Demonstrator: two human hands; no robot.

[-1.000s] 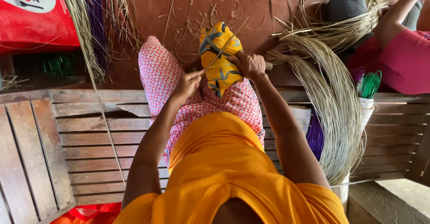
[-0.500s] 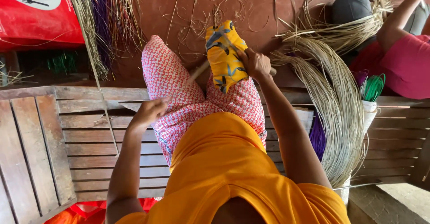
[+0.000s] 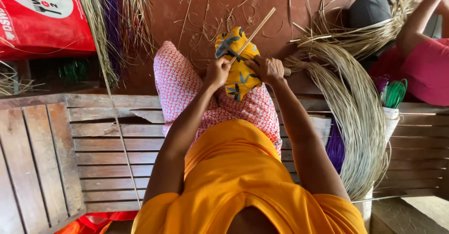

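View from above of a seated person in an orange top and pink patterned trousers on a slatted wooden bench (image 3: 107, 154). At the picture's centre, toward twelve o'clock from the body, both hands meet over a yellow patterned cloth (image 3: 239, 70) draped on the knee. The left hand (image 3: 217, 72) is closed, pinching a thin pale cane strip (image 3: 252, 35) that rises toward one o'clock. The right hand (image 3: 267, 68) is clenched around what looks like a small tool handle; the blade, if any, is hidden.

To work the strip well, it seems best to keep it pressed flat on the padded knee, draw it steadily, and keep fingers behind the tool's edge.

At three o'clock a large bundle of pale reeds (image 3: 360, 117) curves down the bench edge, near the right elbow, beside purple fibres and a white pot of green strands (image 3: 394, 96). At ten o'clock lies a red bag (image 3: 42, 19), with hanging purple and straw fibres (image 3: 110, 23) next to it. Another person's arm and pink sleeve (image 3: 423, 65) sit at two o'clock. Open room lies over the bench at nine o'clock and the reddish floor (image 3: 187, 19) ahead.
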